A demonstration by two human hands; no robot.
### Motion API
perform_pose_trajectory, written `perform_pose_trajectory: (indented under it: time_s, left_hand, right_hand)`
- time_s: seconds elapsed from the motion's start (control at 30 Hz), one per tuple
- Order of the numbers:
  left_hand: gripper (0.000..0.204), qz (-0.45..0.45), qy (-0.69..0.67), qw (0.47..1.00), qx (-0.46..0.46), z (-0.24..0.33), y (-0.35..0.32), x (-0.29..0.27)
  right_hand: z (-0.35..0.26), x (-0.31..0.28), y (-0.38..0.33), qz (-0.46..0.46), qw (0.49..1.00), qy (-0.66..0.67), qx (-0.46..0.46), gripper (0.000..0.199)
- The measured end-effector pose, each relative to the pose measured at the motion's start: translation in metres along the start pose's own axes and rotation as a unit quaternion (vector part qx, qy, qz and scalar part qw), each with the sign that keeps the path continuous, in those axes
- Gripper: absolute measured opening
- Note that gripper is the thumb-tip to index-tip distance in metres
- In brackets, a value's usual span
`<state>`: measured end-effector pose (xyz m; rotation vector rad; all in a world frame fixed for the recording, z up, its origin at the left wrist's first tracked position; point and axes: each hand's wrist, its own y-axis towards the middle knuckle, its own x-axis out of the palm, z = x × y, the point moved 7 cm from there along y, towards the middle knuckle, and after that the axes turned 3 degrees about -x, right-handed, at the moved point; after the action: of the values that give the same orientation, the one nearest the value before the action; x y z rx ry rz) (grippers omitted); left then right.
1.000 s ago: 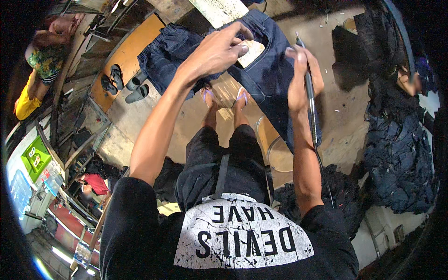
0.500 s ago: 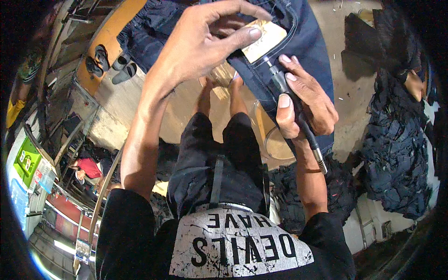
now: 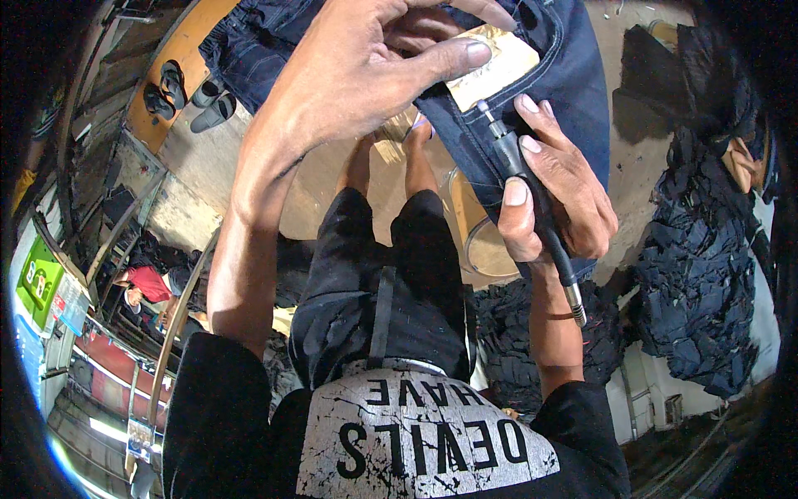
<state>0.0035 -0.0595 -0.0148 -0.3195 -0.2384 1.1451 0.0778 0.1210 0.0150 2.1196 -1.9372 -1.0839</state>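
High in the view my left hand [image 3: 357,75] pinches a pale yellow rectangular piece [image 3: 492,73], thumb across its face, on top of a dark blue denim garment [image 3: 582,91]. What the piece is made of I cannot tell. My right hand [image 3: 573,187] is closed round a slim black rotary handpiece [image 3: 539,195], held like a pen. Its metal collar ends in a small rounded tip beside the lower edge of the pale piece. A metal spring sleeve shows at the handpiece's near end. The garment's stitched seam curves around the pale piece.
More dark denim [image 3: 249,50] lies at the upper left, near sandals [image 3: 216,112] on the floor. A big heap of dark fabric scraps [image 3: 698,283] stands at the right. A round wooden stool top [image 3: 490,249] is below the garment. Another person in red [image 3: 148,283] is at the far left.
Both hands, the pale piece and the handpiece have shifted slightly right and down in the view. The grips look the same.
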Motion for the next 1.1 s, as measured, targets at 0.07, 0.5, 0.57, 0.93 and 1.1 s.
perform_pose_trajectory:
  time_s: [0.07,0.5,0.57,0.93,1.1]
  left_hand:
    - [0.029,-0.001,0.001,1.0,-0.005,0.001,0.0,0.0]
    - [0.029,-0.004,0.016,1.0,0.007,-0.001,0.001,-0.001]
    - [0.029,-0.008,0.001,1.0,0.007,-0.006,0.003,-0.001]
    - [0.029,-0.019,-0.041,0.999,0.002,-0.019,0.01,0.0]
    - [0.029,-0.015,-0.009,0.999,-0.036,0.002,0.0,0.0]
  right_hand:
    - [0.001,0.0,-0.001,-0.006,1.0,0.006,-0.001,0.022]
    - [0.002,0.0,-0.001,-0.005,1.0,0.003,0.013,0.023]
    - [0.002,0.0,-0.001,-0.006,1.0,0.003,0.012,0.023]
    - [0.003,-0.002,-0.001,0.004,1.0,-0.012,0.013,0.022]
    - [0.005,-0.004,-0.007,-0.027,0.999,-0.001,0.044,0.028]
